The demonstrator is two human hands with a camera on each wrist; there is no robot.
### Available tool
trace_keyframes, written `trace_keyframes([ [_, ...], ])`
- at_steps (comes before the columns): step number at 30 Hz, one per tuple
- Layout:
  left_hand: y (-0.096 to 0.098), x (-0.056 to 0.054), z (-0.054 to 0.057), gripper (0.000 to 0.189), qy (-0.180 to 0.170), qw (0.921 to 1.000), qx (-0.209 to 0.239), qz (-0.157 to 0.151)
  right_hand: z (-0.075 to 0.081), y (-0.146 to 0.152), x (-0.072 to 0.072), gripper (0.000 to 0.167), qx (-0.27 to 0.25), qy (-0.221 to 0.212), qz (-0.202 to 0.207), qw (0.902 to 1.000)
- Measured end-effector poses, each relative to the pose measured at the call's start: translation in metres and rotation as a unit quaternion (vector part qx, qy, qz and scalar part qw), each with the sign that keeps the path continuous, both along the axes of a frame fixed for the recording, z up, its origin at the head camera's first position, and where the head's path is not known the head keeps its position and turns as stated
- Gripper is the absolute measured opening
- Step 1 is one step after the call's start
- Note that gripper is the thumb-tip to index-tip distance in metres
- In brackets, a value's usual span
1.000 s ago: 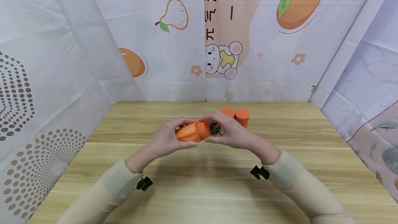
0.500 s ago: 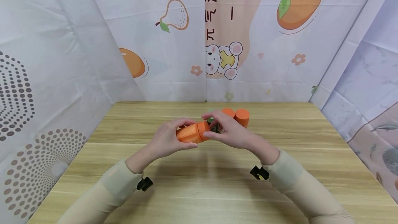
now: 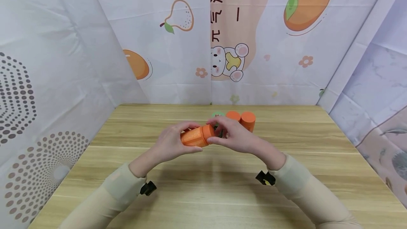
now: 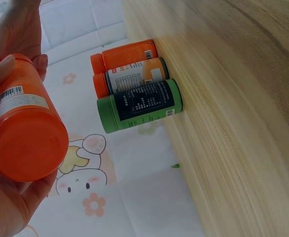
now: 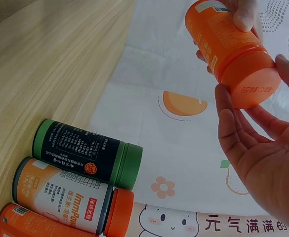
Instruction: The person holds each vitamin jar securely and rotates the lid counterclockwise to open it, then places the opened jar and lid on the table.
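My left hand (image 3: pixel 168 140) grips an orange supplement bottle (image 3: pixel 192 137) round its body, holding it tilted above the table with its cap to the right. The thumb and fingertips of my right hand (image 3: pixel 236 135) pinch the rim of the orange cap (image 5: pixel 253 81), which sits on the bottle. Raised lettering shows on the cap's top in the right wrist view. A barcode label (image 4: pixel 20 102) runs round the bottle near its base in the left wrist view.
Behind my right hand, a green-lidded bottle (image 5: pixel 85 154), an orange-lidded bottle with a white-and-orange label (image 5: pixel 65 195) and an orange bottle (image 4: pixel 129 53) stand in a row on the wooden table (image 3: pixel 203 193). Printed curtains (image 3: pixel 178 63) enclose the table's back and sides.
My right fingers have shifted round the cap, lifting a little from it and then closing on its rim again. The left hand and the bottle have barely moved.
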State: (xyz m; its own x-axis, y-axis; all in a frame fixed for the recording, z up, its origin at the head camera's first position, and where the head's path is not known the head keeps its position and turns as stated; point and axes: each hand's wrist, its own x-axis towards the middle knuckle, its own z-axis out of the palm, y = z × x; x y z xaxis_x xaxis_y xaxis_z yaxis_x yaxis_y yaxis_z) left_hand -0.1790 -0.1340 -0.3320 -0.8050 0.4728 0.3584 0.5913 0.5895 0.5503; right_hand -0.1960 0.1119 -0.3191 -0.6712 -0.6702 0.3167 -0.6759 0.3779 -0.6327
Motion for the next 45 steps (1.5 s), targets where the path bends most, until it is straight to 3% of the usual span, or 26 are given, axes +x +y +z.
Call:
trace_keyframes([
  [20, 0.0, -0.002, 0.001, 0.06, -0.003, 1.0, -0.003, 0.007, 0.001, 0.003, -0.001, 0.052, -0.034, 0.092, 0.049, 0.994],
  [36, 0.001, -0.002, 0.003, 0.06, -0.012, 0.9999, 0.0, 0.003, 0.008, 0.002, 0.003, 0.042, -0.025, 0.006, -0.017, 0.9995],
  [45, 0.001, -0.001, 0.001, 0.059, -0.007, 1.0, 0.004, 0.002, 0.003, -0.001, 0.001, 0.042, -0.022, 0.032, 0.004, 0.9993],
])
